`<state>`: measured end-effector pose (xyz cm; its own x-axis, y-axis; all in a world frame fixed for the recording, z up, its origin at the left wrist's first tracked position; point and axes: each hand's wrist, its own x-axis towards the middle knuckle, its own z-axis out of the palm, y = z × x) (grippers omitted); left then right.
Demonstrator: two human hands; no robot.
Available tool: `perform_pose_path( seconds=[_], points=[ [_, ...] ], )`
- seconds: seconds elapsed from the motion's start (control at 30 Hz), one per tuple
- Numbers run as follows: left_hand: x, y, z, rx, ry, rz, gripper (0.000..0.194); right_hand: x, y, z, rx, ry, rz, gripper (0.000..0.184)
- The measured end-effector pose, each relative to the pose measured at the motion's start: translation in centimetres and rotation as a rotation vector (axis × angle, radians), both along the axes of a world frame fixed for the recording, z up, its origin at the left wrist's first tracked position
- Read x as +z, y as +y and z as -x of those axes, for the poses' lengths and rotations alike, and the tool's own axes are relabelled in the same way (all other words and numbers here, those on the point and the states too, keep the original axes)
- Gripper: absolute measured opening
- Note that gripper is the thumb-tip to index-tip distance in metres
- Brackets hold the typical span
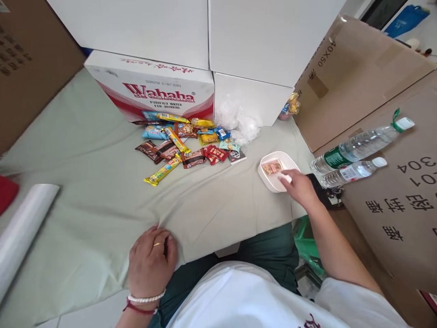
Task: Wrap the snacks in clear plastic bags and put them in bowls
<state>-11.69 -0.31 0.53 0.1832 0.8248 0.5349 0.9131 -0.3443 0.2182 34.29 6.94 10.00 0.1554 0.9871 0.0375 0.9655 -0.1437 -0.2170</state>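
Note:
My right hand (300,187) reaches into a small white plastic box (287,158) at the right of the cloth. Its thumb and fingers are pinched together over the box's right side; a whitish bit shows at the fingertips, too small to name. Inside the box, left of those fingers, lies a small wrapped snack (272,167) in clear and pinkish packaging. My left hand (152,257) rests on the near edge of the cloth, loosely closed with the fingers curled under. Beyond both hands, a pile of packaged snacks (194,158) lies in yellow, brown, red and blue wrappers.
A Wahaha water carton (160,86) and white boxes (251,98) stand behind the snacks, with crumpled clear plastic (247,127) in front. Two water bottles (362,145) lean by cardboard (385,200) at right. A black phone-like object (319,189) lies beside the box. A white roll (27,232) lies left.

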Motion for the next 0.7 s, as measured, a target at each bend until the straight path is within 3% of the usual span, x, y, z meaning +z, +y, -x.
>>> perform_pose_path(
  seconds=[0.1, 0.2, 0.33, 0.47, 0.6, 0.7],
  points=[
    [-0.1, -0.1, 0.0, 0.021, 0.004, 0.018, 0.008, -1.2, -2.2, 0.4, 0.119, -0.075, 0.127, 0.03],
    [-0.1, -0.1, 0.0, 0.028, -0.01, 0.034, 0.009, -1.6, -1.1, 0.4, 0.096, -0.194, 0.137, 0.029],
    [-0.3, -0.2, 0.0, 0.027, -0.045, 0.053, 0.01, 0.3, 3.0, 1.1, 0.068, -0.208, 0.059, 0.03],
    [-0.4, -0.3, -0.1, 0.035, -0.055, 0.041, 0.011, 2.2, 8.4, 4.8, 0.125, -0.162, -0.065, 0.035],
    [-0.2, -0.3, -0.2, 0.025, -0.067, 0.016, 0.012, 0.9, 14.7, 9.5, 0.232, -0.142, -0.022, 0.058],
    [-0.3, -0.4, 0.0, 0.006, -0.088, 0.022, 0.012, -0.6, 17.7, 11.3, 0.22, -0.082, -0.007, 0.047]
  ],
)
